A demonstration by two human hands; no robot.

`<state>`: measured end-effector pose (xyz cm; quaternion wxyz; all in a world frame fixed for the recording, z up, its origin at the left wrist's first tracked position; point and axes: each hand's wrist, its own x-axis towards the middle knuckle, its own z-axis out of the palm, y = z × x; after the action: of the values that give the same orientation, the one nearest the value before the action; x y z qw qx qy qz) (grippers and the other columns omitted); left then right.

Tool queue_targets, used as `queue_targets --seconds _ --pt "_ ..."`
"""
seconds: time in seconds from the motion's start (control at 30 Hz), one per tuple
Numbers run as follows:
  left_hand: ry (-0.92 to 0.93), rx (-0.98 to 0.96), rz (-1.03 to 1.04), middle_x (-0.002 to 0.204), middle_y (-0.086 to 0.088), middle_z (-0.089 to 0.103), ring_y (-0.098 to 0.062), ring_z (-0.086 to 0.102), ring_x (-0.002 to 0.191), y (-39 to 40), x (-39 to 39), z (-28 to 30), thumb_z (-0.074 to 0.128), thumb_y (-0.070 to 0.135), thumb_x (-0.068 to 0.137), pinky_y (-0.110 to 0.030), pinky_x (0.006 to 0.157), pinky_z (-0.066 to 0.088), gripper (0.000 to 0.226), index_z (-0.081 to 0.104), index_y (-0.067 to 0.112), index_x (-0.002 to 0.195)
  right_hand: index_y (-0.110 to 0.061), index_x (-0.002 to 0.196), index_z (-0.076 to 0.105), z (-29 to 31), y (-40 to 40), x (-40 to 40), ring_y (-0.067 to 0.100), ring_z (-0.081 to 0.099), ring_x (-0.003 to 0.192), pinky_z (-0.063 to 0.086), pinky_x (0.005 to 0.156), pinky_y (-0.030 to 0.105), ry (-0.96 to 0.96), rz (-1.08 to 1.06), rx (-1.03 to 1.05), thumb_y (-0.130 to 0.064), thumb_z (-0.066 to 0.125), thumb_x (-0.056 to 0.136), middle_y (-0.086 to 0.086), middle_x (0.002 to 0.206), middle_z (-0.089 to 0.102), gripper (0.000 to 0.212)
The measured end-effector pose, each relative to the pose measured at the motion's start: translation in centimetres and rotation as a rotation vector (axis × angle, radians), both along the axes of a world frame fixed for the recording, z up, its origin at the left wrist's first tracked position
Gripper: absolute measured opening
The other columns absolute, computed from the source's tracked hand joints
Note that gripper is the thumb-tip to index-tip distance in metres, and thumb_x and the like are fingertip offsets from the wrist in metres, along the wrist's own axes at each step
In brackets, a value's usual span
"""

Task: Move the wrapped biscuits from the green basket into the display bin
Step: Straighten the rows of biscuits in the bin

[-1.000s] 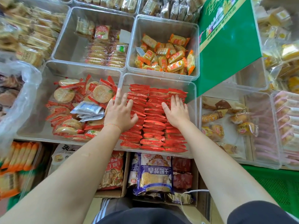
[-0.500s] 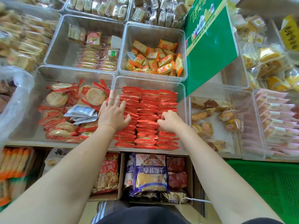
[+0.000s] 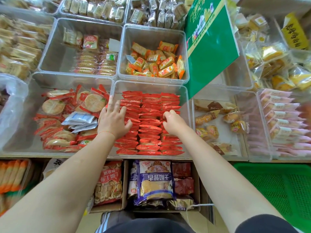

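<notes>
Seen from the head camera, two bare hands reach into the clear display bin [image 3: 184, 105] that serves as the landmark here. Inside it the wrapped biscuits [image 3: 149, 125], in red wrappers, stand on edge in three neat rows running from the near wall to the far wall; each row holds too many overlapping packs to count exactly. The left hand [image 3: 113, 121] lies flat and released on the left row, fingers spread, its little finger over the bin's left wall. The right hand [image 3: 173, 121] rests on the right row with its fingers curled down among the wrappers; whether it pinches a pack I cannot tell. Left of the display bin, a second clear bin [image 3: 33, 81] holds loose round crackers in red-trimmed wrappers and a few pale blue sachets [image 3: 79, 117]. Behind the display bin, a third bin holds a heap of orange packs [image 3: 156, 63]. Right of it, another bin holds about seven small brown-wrapped cakes [image 3: 218, 118]. A green sign [image 3: 210, 44] leans above the bin's far right corner. The green basket [image 3: 276, 187] sits below and right of the display bin, and the part in view shows only bare mesh.
</notes>
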<state>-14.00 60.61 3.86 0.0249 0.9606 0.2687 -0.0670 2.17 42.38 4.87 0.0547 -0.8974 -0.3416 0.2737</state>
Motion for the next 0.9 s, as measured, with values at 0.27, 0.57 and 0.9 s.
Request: queue_targets --seconds 0.27,0.57,0.9 --pt "-0.008 -0.008 0.005 0.154 -0.014 0.033 -0.034 -0.001 0.149 0.0 -0.1 -0.2 0.036 0.051 0.087 -0.051 0.106 0.034 0.063 0.047 0.014 0.136 -0.007 0.065 0.060 2.5 -0.6 -1.9 0.025 0.062 0.063 0.050 0.060 0.030 0.285 0.021 -0.440 -0.003 0.049 0.087 0.008 0.070 0.064 0.026" --pt "-0.018 -0.021 0.001 0.157 -0.015 0.027 -0.033 0.000 0.149 0.0 -0.1 -0.1 0.038 0.051 0.088 -0.051 0.110 0.028 0.066 0.041 0.014 0.142 -0.014 0.087 0.064 3.1 -2.8 -3.6 0.025 0.061 0.086 0.051 0.070 0.032 0.108 0.157 -0.281 -0.017 0.058 0.084 0.003 0.090 0.064 0.007" --pt "0.100 -0.475 -0.233 0.087 0.006 0.067 -0.018 0.062 0.090 -7.7 0.2 2.2 0.064 0.039 0.080 -0.033 0.080 0.053 0.016 0.073 0.026 0.084 -0.018 0.090 0.060 2.2 -4.1 -5.7 0.027 0.062 0.092 0.044 0.069 0.032 -0.073 0.149 -0.201 -0.011 0.054 0.089 0.000 0.097 0.062 0.010"
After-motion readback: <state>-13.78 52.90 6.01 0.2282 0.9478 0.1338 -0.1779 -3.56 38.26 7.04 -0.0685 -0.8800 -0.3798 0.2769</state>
